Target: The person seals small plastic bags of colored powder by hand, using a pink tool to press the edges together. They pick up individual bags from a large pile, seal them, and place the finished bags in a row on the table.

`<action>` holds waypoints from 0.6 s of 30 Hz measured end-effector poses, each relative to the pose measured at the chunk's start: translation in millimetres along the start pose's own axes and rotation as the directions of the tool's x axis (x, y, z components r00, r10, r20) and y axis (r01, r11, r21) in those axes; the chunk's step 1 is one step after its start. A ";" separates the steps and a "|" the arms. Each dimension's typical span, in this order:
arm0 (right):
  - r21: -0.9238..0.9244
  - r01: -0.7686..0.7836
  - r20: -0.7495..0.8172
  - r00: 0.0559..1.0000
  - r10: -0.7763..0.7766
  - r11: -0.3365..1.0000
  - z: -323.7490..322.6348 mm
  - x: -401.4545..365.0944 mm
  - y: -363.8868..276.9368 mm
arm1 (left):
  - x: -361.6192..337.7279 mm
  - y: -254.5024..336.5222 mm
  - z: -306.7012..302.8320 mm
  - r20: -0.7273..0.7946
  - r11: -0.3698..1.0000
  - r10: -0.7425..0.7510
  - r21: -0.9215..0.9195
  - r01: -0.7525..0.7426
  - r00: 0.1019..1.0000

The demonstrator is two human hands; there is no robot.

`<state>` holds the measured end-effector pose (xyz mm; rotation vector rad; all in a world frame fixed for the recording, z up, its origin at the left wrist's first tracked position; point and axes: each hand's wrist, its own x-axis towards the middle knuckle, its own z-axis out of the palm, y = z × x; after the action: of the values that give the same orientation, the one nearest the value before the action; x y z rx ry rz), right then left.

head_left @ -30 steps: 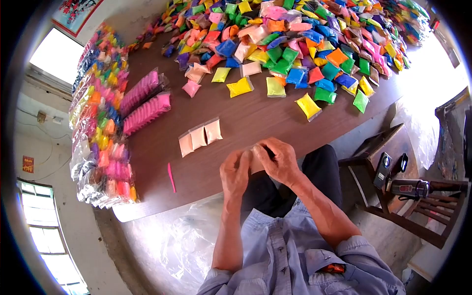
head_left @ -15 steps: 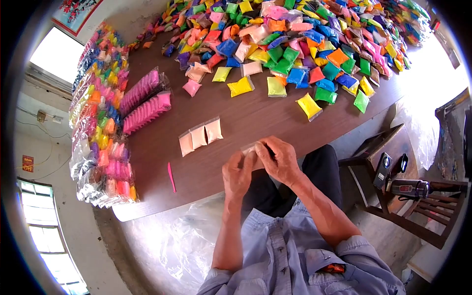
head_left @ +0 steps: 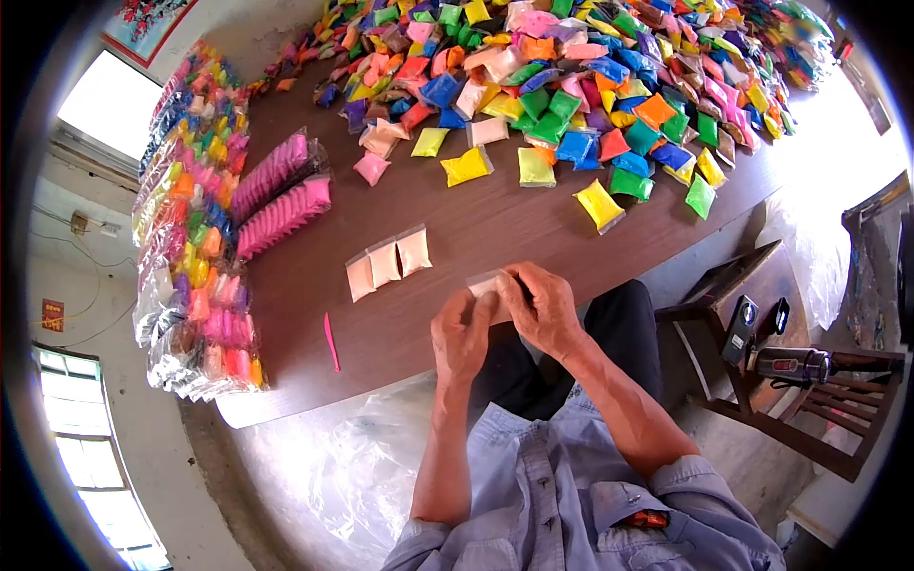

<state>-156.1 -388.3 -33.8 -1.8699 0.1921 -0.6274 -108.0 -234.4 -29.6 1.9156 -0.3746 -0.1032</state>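
Between my two hands, at the table's near edge, is a pale peach packet [head_left: 485,285] in clear film, mostly covered by fingers. My left hand [head_left: 461,333] pinches its left side, and my right hand [head_left: 540,306] grips its right side. Three similar peach packets [head_left: 384,264] lie in a row on the brown table [head_left: 305,285], just beyond my left hand. Farther left rests a thin pink tool [head_left: 331,343], long and narrow.
A large heap of colourful packets [head_left: 552,124] covers the table's far side. Bundled pink packets [head_left: 284,217] and a tall stack of bagged packets [head_left: 200,247] stand at the left. On the right, a wooden chair [head_left: 762,285] bears a phone [head_left: 741,328] and a flask [head_left: 793,364].
My hands stay in nearly the same place, with fingers shifted slightly. A little more of the held packet shows between them. Everything on the table is still.
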 end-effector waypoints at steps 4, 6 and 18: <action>0.016 -0.028 -0.019 0.999 0.028 0.999 1.7 -1.3 -0.2 | 1.5 13.4 0.0 0.020 0.999 0.039 -0.009 -0.039 0.999; 0.038 -0.056 -0.031 0.998 0.057 0.998 2.0 -1.5 0.0 | 0.4 14.4 0.5 0.021 0.998 0.054 0.007 -0.054 0.998; -0.001 -0.002 0.024 1.000 0.002 1.000 0.4 1.2 -0.1 | -0.7 14.2 2.9 -0.014 0.995 0.008 -0.103 -0.009 1.000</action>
<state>-154.9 -388.4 -33.4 -1.8774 0.1786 -0.6034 -112.4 -241.4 -17.7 1.8119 -0.3618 -0.1021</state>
